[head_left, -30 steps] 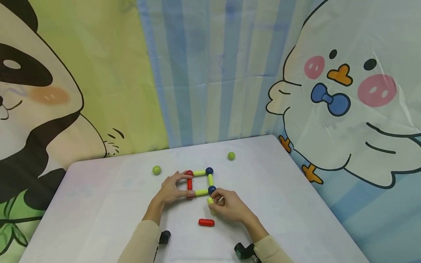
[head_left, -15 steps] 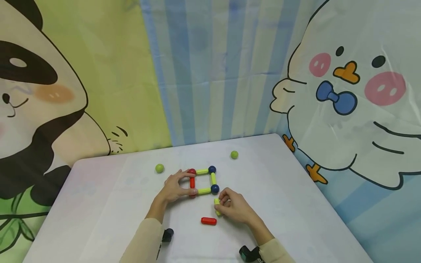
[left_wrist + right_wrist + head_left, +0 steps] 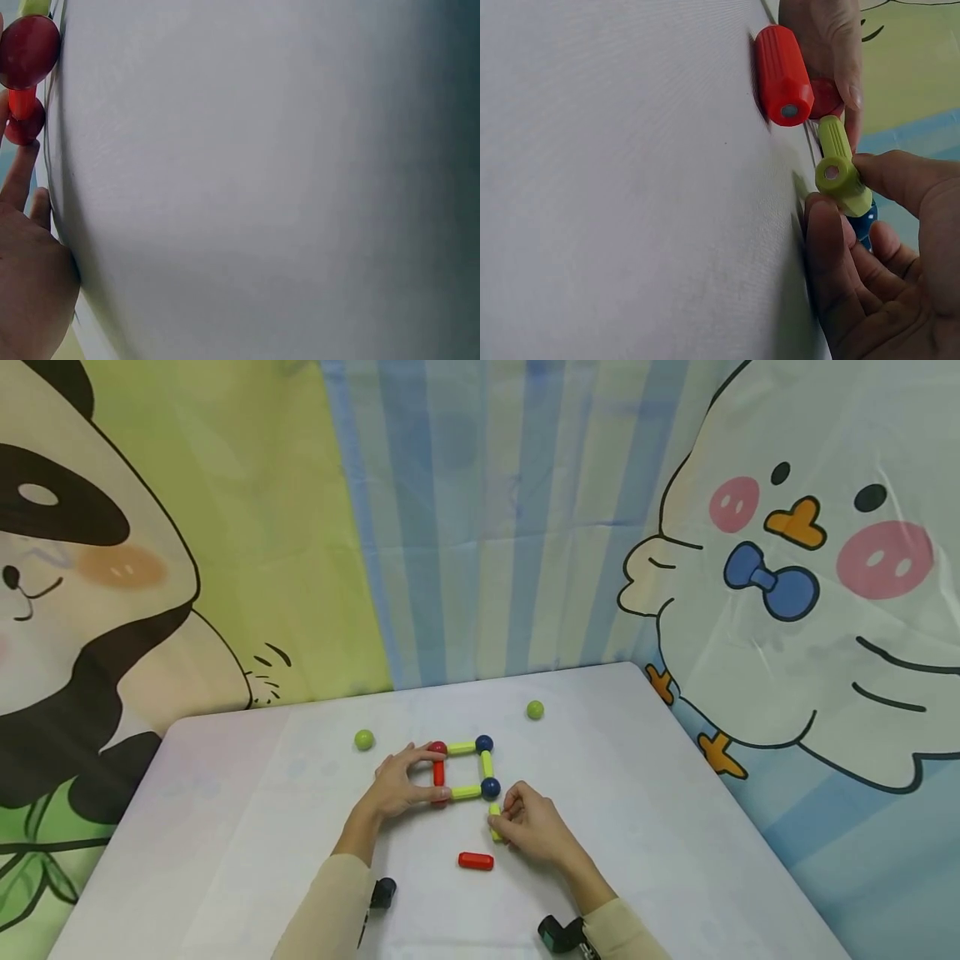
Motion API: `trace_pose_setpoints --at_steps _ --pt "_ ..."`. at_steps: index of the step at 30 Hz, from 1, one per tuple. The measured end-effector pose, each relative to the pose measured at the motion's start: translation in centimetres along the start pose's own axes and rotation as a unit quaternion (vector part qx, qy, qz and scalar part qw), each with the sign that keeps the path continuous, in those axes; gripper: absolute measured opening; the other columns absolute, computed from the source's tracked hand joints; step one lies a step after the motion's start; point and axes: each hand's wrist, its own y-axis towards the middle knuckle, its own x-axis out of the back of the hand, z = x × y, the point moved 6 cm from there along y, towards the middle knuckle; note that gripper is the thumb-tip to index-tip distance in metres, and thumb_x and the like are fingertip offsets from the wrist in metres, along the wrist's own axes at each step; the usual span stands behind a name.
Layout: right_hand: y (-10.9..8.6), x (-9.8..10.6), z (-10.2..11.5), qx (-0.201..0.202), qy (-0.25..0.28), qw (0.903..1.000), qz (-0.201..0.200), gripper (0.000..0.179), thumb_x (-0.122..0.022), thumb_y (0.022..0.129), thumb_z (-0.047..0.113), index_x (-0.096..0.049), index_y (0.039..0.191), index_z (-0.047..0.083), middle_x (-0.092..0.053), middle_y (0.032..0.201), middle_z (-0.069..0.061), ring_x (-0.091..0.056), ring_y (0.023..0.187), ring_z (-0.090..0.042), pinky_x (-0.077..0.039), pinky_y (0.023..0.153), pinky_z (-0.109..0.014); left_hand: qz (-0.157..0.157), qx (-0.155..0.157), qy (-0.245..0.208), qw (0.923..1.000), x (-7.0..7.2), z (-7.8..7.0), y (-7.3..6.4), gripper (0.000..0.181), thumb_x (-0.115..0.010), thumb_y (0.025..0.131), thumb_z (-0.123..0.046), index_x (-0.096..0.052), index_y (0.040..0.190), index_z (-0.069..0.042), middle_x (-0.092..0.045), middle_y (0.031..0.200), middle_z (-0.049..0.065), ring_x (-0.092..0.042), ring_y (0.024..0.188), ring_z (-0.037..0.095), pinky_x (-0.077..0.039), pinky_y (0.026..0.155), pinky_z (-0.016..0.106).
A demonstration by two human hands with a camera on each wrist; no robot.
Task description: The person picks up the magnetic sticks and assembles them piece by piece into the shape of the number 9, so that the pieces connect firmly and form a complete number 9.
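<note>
On the table lies a square of magnetic rods and balls: red balls [image 3: 438, 748] on its left corners, blue balls [image 3: 490, 788] on its right ones. A red rod [image 3: 438, 772] forms the left side; yellow-green rods [image 3: 487, 764] form the others. My left hand [image 3: 396, 785] grips the square's red side, thumb at the near ball and fingers at the far one. Between thumb and fingers, my right hand [image 3: 534, 823] pinches a loose yellow-green magnetic rod [image 3: 844, 186]. That rod points at the near blue ball; whether they touch, I cannot tell.
A loose red magnetic rod [image 3: 476, 861] lies on the white table [image 3: 225, 827], nearer me than the square. Two green balls [image 3: 363, 740] rest farther back, one left and one right. Behind the table hangs a printed cloth [image 3: 480, 527].
My right hand first drew the yellow-green rod slightly away from the near blue ball, then brought it back close to it, more in line. My left hand keeps its grip on the square.
</note>
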Motion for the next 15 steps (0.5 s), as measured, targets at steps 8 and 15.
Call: trace_pose_setpoints --at_steps 8,15 --pt "0.54 -0.24 -0.07 -0.022 0.000 0.9996 -0.015 0.029 -0.073 0.095 0.023 -0.052 0.102 0.004 -0.066 0.081 -0.003 -0.063 0.055 -0.013 -0.051 0.050 -0.026 0.000 0.000 0.004 1.0000 -0.02 0.37 0.19 0.064 -0.090 0.073 -0.051 -0.069 0.130 -0.032 -0.046 0.159 0.005 -0.020 0.157 0.033 0.000 0.125 0.059" --pt "0.92 -0.53 -0.23 -0.035 0.009 0.9991 -0.023 0.027 -0.073 0.096 0.022 -0.052 0.102 0.005 -0.065 0.085 -0.004 -0.062 0.055 -0.013 -0.051 0.048 -0.025 -0.001 0.008 0.001 1.0000 0.06 0.66 0.23 0.064 -0.090 0.073 -0.049 -0.069 0.131 -0.032 -0.046 0.159 0.005 -0.020 0.157 0.033 -0.001 0.124 0.061"
